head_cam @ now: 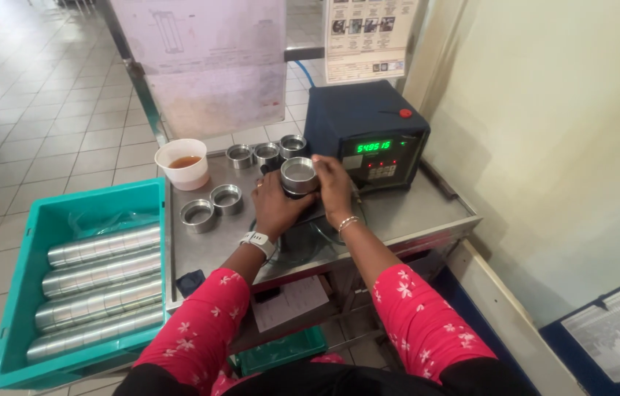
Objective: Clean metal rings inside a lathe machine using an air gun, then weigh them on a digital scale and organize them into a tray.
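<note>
A short steel ring-shaped cylinder (299, 176) stands in front of a dark blue box instrument (363, 125) with a lit green display. My left hand (276, 204), with a white wristwatch, cups the cylinder from the left. My right hand (335, 190), wearing a bracelet, presses against its right side. Both hands hold it together on the steel table (427, 213).
Three similar steel rings (266, 153) line up behind my hands, two more (212, 206) lie to the left. A white cup of amber liquid (182, 163) stands at the table's back left. A teal crate (13, 293) holds rows of stacked rings. A wall is at right.
</note>
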